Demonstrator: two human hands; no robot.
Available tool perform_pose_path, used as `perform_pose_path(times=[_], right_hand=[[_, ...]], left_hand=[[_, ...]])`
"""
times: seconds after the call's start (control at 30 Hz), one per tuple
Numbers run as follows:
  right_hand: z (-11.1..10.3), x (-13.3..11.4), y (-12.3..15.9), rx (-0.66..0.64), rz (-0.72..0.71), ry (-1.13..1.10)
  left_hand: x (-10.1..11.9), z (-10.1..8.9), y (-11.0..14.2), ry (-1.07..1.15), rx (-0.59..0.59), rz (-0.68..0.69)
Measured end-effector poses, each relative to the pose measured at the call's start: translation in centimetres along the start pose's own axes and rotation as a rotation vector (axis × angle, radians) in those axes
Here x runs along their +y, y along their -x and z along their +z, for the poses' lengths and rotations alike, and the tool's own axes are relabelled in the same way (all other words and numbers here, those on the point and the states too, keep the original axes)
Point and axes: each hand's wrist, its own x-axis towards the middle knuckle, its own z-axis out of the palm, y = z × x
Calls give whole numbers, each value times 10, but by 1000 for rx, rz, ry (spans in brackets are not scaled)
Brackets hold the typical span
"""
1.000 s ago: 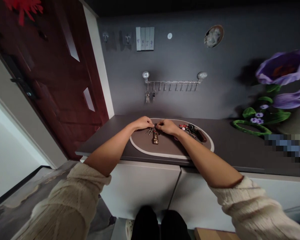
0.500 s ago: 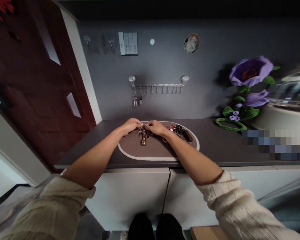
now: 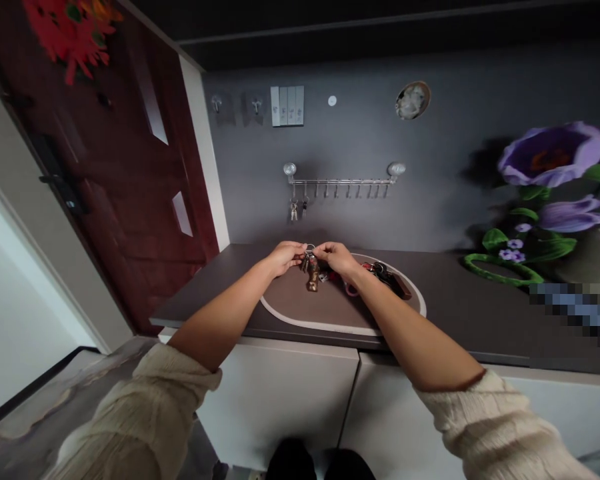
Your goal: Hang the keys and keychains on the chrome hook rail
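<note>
My left hand (image 3: 286, 256) and my right hand (image 3: 336, 257) meet over an oval brown mat (image 3: 300, 311) with a pale rim on a dark countertop. Between the fingertips of both hands hangs a bunch of keys (image 3: 311, 265) with a brown leather fob, lifted a little above the mat. Both hands pinch its ring from either side. A second bunch of keys (image 3: 386, 275) with red and dark fobs lies on the mat just right of my right wrist.
A metal hook rail (image 3: 344, 180) is fixed to the grey wall above the countertop (image 3: 460, 300), with two small keys (image 3: 297, 209) hanging at its left end. A dark red door (image 3: 130, 173) stands at the left. Purple flowers (image 3: 550, 173) sit at the right.
The bunch with the brown fob lay on the mat under my fingers; now both hands hold it raised off the mat. The camera view has swung sideways and back.
</note>
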Motion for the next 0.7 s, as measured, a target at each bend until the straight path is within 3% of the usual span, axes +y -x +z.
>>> perform_pose_path(times=[0.23, 0.43, 0.7], right_hand=[[0, 0, -5, 25, -26, -191], [0, -8, -7, 99, -33, -298], [-8, -44, 0, 169, -23, -230]], left_hand=[[20, 5, -4, 63, -3, -87], [39, 10, -14, 74, -13, -81], [20, 7, -22, 67, 128, 73]])
